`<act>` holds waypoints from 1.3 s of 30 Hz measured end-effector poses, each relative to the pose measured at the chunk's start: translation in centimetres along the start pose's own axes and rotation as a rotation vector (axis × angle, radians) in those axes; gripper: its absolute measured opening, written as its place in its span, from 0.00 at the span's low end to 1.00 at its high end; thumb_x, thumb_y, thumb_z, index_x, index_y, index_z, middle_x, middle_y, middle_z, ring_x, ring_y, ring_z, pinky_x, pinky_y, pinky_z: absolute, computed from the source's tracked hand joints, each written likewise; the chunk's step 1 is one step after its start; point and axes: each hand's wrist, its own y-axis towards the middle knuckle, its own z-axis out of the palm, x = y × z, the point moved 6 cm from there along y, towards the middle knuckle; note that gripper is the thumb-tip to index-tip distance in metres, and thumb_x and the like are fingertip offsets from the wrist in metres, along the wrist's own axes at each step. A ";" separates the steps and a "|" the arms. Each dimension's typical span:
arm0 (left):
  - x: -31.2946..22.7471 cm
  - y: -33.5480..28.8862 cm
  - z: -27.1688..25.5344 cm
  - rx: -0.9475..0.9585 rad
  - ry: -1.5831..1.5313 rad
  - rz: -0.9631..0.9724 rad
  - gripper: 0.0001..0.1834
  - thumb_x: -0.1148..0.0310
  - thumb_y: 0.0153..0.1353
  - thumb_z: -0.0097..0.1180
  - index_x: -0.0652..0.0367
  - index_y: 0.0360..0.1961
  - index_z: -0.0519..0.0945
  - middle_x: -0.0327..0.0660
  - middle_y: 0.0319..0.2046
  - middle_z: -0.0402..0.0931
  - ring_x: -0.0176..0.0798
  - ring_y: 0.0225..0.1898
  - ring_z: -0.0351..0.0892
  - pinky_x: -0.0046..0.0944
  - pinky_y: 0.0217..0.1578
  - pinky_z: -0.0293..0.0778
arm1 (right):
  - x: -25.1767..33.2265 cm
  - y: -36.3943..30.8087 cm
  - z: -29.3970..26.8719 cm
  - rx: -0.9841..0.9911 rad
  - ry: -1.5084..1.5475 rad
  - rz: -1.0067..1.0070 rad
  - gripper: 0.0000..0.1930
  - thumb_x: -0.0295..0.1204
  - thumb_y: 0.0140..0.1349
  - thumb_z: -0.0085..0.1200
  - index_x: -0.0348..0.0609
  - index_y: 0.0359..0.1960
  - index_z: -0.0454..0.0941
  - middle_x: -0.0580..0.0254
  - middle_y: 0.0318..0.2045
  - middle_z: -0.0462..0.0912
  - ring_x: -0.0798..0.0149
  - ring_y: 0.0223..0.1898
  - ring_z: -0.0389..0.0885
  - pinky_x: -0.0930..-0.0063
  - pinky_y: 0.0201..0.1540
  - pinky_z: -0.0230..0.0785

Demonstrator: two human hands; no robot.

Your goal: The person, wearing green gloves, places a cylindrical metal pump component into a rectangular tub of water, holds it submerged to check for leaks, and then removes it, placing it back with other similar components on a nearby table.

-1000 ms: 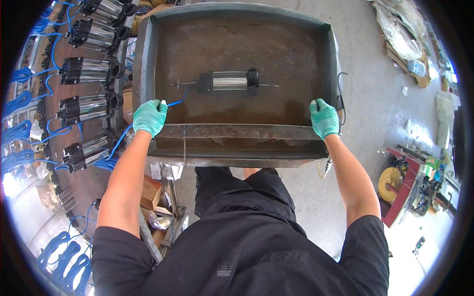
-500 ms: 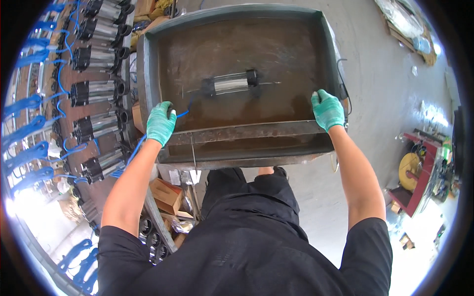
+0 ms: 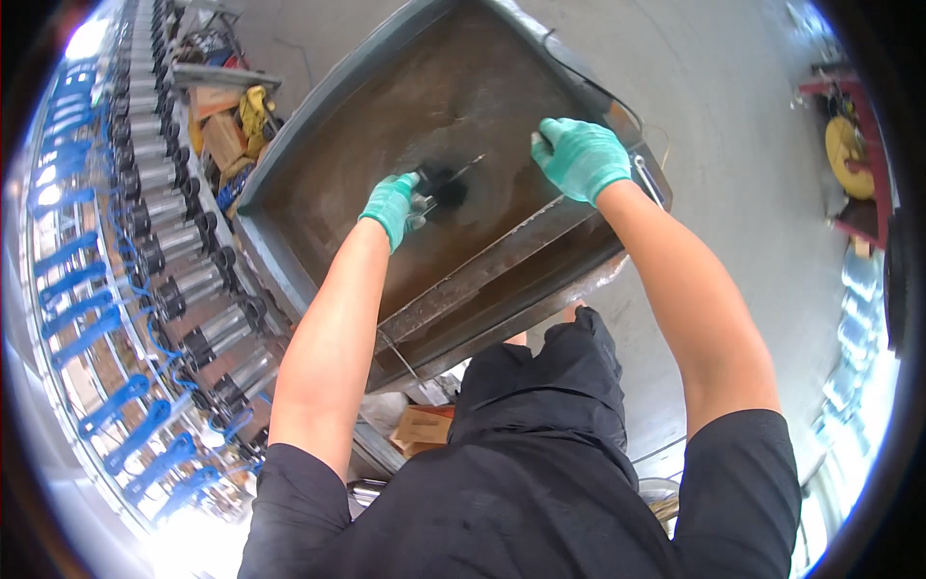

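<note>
My left hand [image 3: 392, 210], in a green glove, reaches into a dark metal tank [image 3: 338, 68]. Its fingers are closed at the near side of a cylinder with black end caps [image 3: 446, 183]. The hand and a dark, blurred patch hide most of the cylinder's silver body. A thin rod [image 3: 473, 167] sticks out of its far end. My right hand [image 3: 582, 159], gloved the same way, hovers over the tank's right part near the metal crossbar [image 3: 482, 261]. Its fingers are loosely bent and apart, and nothing shows in them.
On the left, a long rack holds a row of similar silver cylinders [image 3: 183, 236] and blue cable bundles [image 3: 72, 280]. Cardboard boxes [image 3: 224, 140] lie beyond the tank's left side. A dark cable [image 3: 588, 82] hangs over its right rim. A red stand [image 3: 868, 154] is far right.
My view has turned, so the tank appears tilted. My left hand has gone from the tank's near left edge to the cylinder. My right hand has left the right rim.
</note>
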 end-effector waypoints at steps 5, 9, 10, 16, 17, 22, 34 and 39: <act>0.7 2.2 -0.1 0.051 -0.383 -0.061 0.12 0.57 0.69 0.58 0.55 0.39 0.77 0.46 0.36 0.80 0.49 0.33 0.82 0.49 0.30 0.85 | 0.1 -0.1 0.2 -0.016 0.046 -0.030 0.19 0.44 0.73 0.42 0.47 0.43 0.83 0.53 0.41 0.87 0.47 0.45 0.85 0.52 0.49 0.77; 0.7 1.4 0.9 0.151 -0.565 -0.139 0.13 0.58 0.70 0.58 0.56 0.33 0.76 0.48 0.35 0.78 0.53 0.32 0.80 0.58 0.38 0.85 | -0.6 -0.6 0.1 -0.035 0.058 -0.024 0.18 0.43 0.74 0.42 0.47 0.43 0.83 0.54 0.41 0.87 0.48 0.45 0.86 0.53 0.49 0.77; 1.0 1.7 0.5 0.144 -0.559 -0.142 0.13 0.58 0.69 0.59 0.55 0.32 0.76 0.47 0.34 0.78 0.52 0.31 0.79 0.58 0.38 0.85 | -0.5 -0.5 0.1 -0.028 0.052 -0.029 0.18 0.43 0.74 0.42 0.47 0.43 0.83 0.54 0.41 0.87 0.48 0.45 0.86 0.53 0.49 0.77; 2.3 0.8 1.3 0.030 -0.316 -0.025 0.09 0.64 0.63 0.67 0.53 0.38 0.79 0.38 0.31 0.75 0.38 0.28 0.77 0.43 0.29 0.83 | -0.2 -0.4 0.4 -0.040 0.056 -0.031 0.18 0.43 0.74 0.41 0.47 0.43 0.82 0.53 0.39 0.87 0.47 0.43 0.86 0.52 0.49 0.77; 2.7 0.3 1.5 0.029 -0.316 -0.030 0.09 0.64 0.63 0.67 0.53 0.38 0.79 0.38 0.31 0.75 0.38 0.28 0.77 0.43 0.29 0.83 | -0.3 -0.4 0.5 -0.033 0.055 -0.031 0.18 0.43 0.74 0.41 0.47 0.43 0.82 0.53 0.39 0.87 0.47 0.43 0.86 0.52 0.49 0.77; 4.5 -0.9 -0.6 -0.132 -0.263 0.093 0.09 0.69 0.63 0.66 0.51 0.37 0.75 0.36 0.28 0.75 0.34 0.23 0.75 0.37 0.22 0.79 | -0.3 -0.2 0.3 -0.026 0.055 -0.043 0.19 0.43 0.74 0.41 0.47 0.44 0.82 0.53 0.39 0.87 0.47 0.43 0.86 0.52 0.48 0.77; 6.8 -3.7 -2.5 -0.155 -0.186 0.225 0.15 0.73 0.64 0.64 0.51 0.29 0.67 0.32 0.20 0.67 0.29 0.15 0.67 0.34 0.13 0.66 | -0.6 -0.2 0.5 -0.030 0.031 -0.039 0.19 0.43 0.74 0.42 0.45 0.43 0.83 0.52 0.39 0.87 0.46 0.43 0.86 0.52 0.49 0.78; 8.1 -3.2 -2.4 -0.151 -0.189 0.268 0.15 0.74 0.64 0.63 0.48 0.28 0.67 0.30 0.20 0.67 0.29 0.14 0.66 0.33 0.13 0.65 | -0.3 -0.1 0.6 -0.038 0.023 -0.051 0.19 0.43 0.74 0.42 0.45 0.44 0.83 0.52 0.40 0.87 0.46 0.43 0.86 0.52 0.49 0.78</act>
